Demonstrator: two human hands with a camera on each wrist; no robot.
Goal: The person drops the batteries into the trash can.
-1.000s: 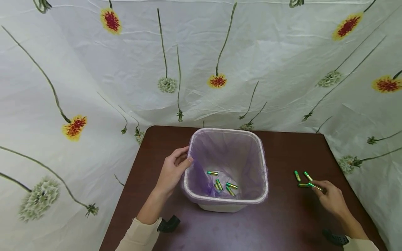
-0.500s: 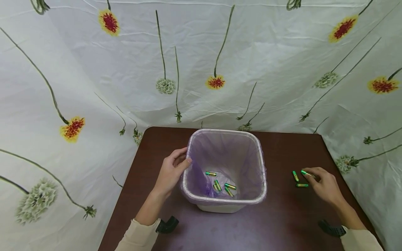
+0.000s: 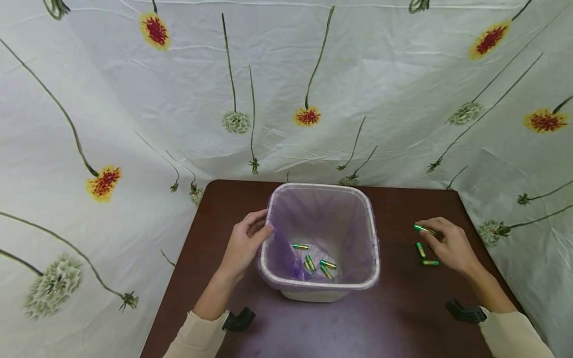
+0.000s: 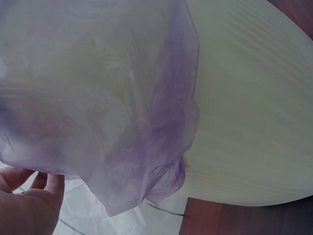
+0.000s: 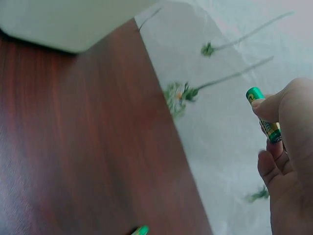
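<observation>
A white bin (image 3: pixel 313 297) lined with a thin purple bag (image 4: pixel 161 112) stands on the table. My left hand (image 3: pixel 243 243) grips its left rim, thumb over the edge and fingers outside against the bag. Several green and gold batteries (image 3: pixel 328 264) lie scattered on the bin's bottom. To the right of the bin, my right hand (image 3: pixel 452 246) pinches one battery (image 5: pixel 264 115) between thumb and fingers, raised above the table. Two more batteries lie on the wood near that hand, one slanted (image 3: pixel 421 250) and one flat crosswise (image 3: pixel 430 263).
The dark brown table (image 3: pixel 349 328) ends at a white floral cloth (image 3: pixel 394 89) hanging behind and at both sides. A dark band (image 3: pixel 465 313) sits on the right wrist, another band (image 3: pixel 239 319) on the left.
My right hand took a battery from the group on the table and lifted it away, moving up and toward the left. The left hand has kept its hold on the rim.
</observation>
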